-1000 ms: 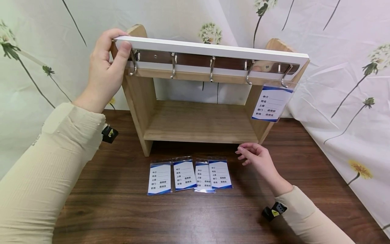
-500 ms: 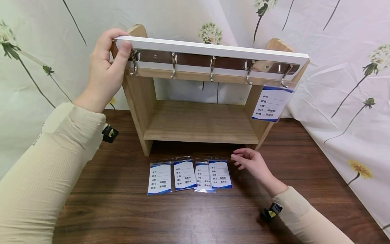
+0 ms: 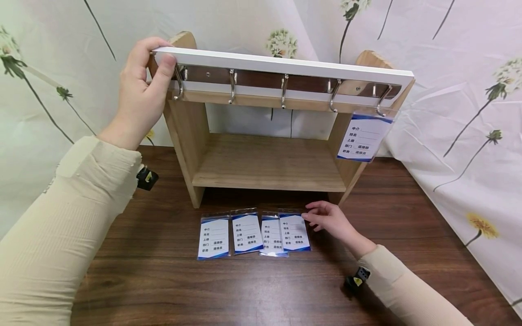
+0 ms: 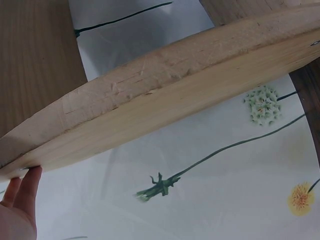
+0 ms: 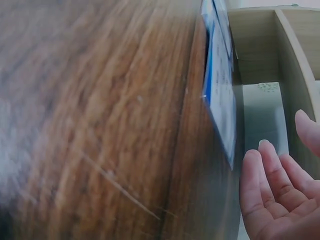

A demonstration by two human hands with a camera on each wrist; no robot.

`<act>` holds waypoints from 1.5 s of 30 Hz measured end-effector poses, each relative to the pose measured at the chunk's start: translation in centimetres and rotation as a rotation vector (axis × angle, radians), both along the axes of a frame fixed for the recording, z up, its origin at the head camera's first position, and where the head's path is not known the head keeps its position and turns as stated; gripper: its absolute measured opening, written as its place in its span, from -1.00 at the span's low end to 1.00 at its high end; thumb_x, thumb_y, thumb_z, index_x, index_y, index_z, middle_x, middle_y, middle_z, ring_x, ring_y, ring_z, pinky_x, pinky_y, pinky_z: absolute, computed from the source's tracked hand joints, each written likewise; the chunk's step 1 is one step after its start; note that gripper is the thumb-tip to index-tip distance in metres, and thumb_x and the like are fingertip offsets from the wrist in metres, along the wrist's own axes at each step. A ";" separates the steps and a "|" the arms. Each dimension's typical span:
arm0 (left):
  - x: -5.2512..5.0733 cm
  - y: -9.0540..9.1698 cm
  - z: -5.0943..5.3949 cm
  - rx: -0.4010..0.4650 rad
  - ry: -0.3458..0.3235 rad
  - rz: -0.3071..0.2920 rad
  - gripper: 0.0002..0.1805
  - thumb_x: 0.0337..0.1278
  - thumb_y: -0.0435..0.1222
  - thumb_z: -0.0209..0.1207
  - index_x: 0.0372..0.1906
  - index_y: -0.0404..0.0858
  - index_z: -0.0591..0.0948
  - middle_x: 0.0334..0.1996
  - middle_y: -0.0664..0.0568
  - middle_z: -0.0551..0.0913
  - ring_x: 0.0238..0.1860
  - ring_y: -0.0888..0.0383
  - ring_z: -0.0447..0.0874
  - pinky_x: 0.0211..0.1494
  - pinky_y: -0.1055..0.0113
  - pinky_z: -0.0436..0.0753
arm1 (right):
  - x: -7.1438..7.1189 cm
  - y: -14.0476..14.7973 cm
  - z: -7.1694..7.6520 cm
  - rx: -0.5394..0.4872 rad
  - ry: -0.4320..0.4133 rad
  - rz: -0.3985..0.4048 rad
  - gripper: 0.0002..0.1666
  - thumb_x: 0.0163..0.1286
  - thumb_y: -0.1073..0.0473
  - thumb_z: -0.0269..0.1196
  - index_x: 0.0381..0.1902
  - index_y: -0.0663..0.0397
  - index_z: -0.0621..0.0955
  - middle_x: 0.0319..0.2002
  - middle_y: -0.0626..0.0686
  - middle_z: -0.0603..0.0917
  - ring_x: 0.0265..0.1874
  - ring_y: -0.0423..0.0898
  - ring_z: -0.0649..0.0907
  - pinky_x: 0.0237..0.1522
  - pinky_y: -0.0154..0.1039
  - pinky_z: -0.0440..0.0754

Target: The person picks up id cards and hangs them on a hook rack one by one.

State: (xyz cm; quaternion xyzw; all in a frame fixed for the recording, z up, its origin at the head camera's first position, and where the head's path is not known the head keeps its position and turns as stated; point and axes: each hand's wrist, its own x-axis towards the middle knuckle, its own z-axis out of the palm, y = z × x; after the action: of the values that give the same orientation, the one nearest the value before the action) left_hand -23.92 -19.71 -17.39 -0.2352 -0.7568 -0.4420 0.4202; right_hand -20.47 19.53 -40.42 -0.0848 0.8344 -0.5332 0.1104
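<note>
At the upper left, my left hand [image 3: 144,93] grips the end of a white-topped hook rack [image 3: 285,61], its thumb on the front face. In the left wrist view its fingertips touch the wooden side panel [image 4: 160,85]. My right hand [image 3: 330,222] is low over the table, thumb and fingers apart and holding nothing. Its fingertips are at the upper right edge of the rightmost badge card [image 3: 294,233]; whether they touch it I cannot tell. That card overlaps another badge card [image 3: 270,235]. A further badge card [image 3: 364,138] hangs from the rightmost hook [image 3: 382,100].
Two more badge cards, the middle-left card [image 3: 247,233] and the leftmost card [image 3: 214,238], lie flat on the dark wood table [image 3: 244,294]. A wooden shelf [image 3: 269,163] joins the rack's sides. Behind stands a flower-patterned backdrop [image 3: 448,113].
My right hand has moved left and slightly down, from beside the rack's right leg to the rightmost badge card on the table. My left hand keeps its place on the rack.
</note>
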 end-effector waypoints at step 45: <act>-0.1 0.0 -0.1 0.007 0.004 -0.015 -0.63 0.48 -0.21 0.01 0.18 -0.38 0.46 -0.18 0.49 0.45 -0.23 0.36 0.42 -0.26 0.50 0.35 | -1.9 -0.9 -0.9 0.278 -0.016 0.164 -0.14 0.00 0.18 0.57 0.24 0.34 0.48 -0.36 0.07 0.45 -0.48 -0.13 0.53 -0.51 -0.27 0.64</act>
State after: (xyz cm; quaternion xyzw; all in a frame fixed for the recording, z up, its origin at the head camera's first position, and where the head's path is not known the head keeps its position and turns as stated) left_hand -24.07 -19.75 -17.45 -0.2402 -0.7527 -0.4472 0.4193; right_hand -22.37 18.67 -41.31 -0.1321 0.8896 -0.4024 0.1708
